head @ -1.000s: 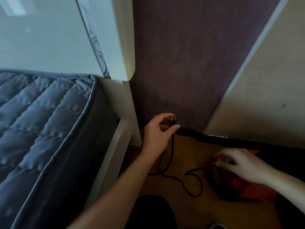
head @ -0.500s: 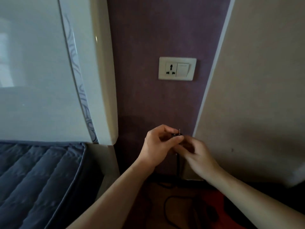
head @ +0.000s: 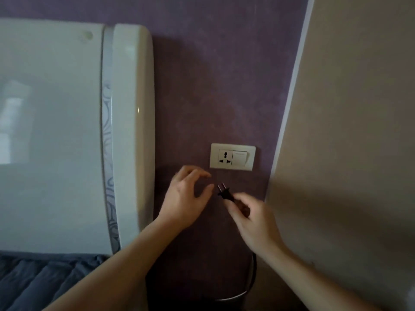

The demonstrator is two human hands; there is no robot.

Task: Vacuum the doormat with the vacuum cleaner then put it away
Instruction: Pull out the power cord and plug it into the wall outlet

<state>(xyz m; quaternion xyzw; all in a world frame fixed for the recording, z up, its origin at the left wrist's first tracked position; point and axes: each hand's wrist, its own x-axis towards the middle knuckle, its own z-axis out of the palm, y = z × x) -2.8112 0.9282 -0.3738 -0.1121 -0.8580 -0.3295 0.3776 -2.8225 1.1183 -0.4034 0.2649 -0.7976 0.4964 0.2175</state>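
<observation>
head view — plug (head: 225, 194) pinched in right hand (head: 253, 223), just beside slack, empty left hand (head: 186, 200) — below socket (head: 225, 157)

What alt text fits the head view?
A right hand pinches a black two-pin plug just below a white wall socket on a purple wall, pins angled upward, not inserted. The left hand hovers open beside the plug; a white headboard stands at left.

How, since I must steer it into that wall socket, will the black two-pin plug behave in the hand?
The plug looks small and rigid; pinched by the right hand, it probably steers easily. Its cord hangs in a slack curve below, so it is probably floppy and may tug the plug slightly.
</observation>
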